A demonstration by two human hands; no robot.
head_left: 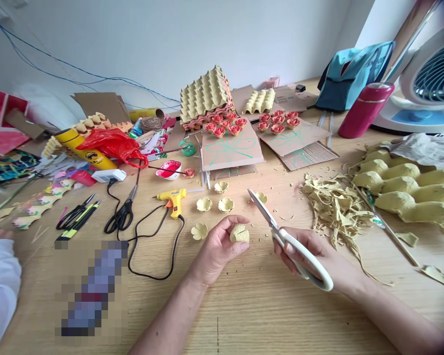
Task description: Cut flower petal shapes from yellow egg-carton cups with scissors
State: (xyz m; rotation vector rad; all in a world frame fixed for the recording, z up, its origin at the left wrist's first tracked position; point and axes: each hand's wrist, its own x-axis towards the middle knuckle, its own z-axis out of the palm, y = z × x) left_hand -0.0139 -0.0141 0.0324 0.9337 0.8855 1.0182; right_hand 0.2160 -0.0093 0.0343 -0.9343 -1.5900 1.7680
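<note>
Between the thumb and fingers of my left hand point(222, 244) is a small yellowish egg-carton cup point(240, 233) with a slit in it. My right hand point(311, 251) is closed on white-handled scissors point(299, 256), whose blades point up and to the left, apart from the cup. Pale cut flower shapes lie just beyond my hands: one point(199, 230) left of my left hand, others point(204, 204) point(225, 204) further back, and one point(261, 197) behind the scissor blades.
A yellow glue gun point(174, 201) with a black cord and black scissors point(121, 216) lie left. Carton scraps point(333, 204) and egg trays point(422, 187) are at right. Red paper roses point(219, 131) sit on cardboard point(231, 150) behind. Another person's sleeve point(0, 291) is at far left.
</note>
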